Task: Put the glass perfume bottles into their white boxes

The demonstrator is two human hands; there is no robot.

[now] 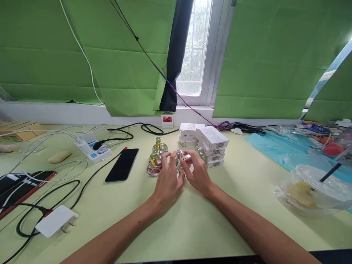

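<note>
A small glass perfume bottle with a silver cap stands upright on the table between my two hands. My left hand curls its fingers around the bottle's left side. From the right, my right hand closes thumb and fingers on it near the cap. Much of the glass is hidden by my fingers. Just left of my left hand is a row of glass perfume bottles with gold caps, running away from me. Beside my right hand, more clear glass shows partly in front of stacked white boxes.
A black phone lies to the left, with a power strip, a white charger and tangled cables beyond. At the right are a clear plastic container with a straw and blue sheeting. A small picture card stands by the wall.
</note>
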